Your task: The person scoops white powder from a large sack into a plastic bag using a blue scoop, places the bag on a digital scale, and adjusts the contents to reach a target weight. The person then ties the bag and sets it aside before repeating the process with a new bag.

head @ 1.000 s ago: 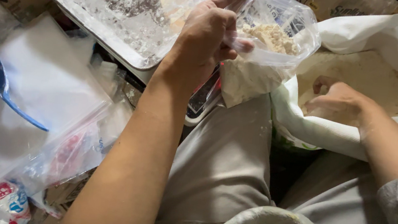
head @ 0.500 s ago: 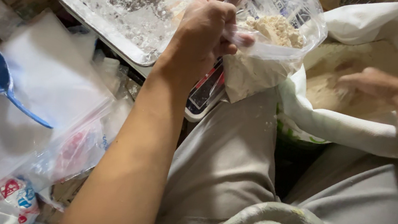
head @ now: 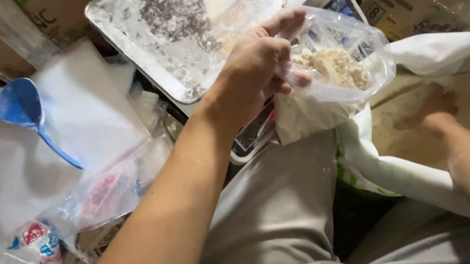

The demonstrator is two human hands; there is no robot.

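While your left hand (head: 257,72) pinched the rim of the clear plastic bag of pale flour (head: 327,83) above your knee, your right hand (head: 434,112) dug, fingers curled, into the big white sack's flour (head: 422,167); a loosened pinch risked spilling.

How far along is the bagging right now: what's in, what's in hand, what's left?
Done: the clear bag already holds a pale powder heap well below its mouth. In hand: the left hand pinches the bag's rim open over the lap, while the right hand is down in the white sack, in the powder. Left: the bag is unsealed, the blue scoop lies unused on empty plastic bags, and the tray bears only powder dust.
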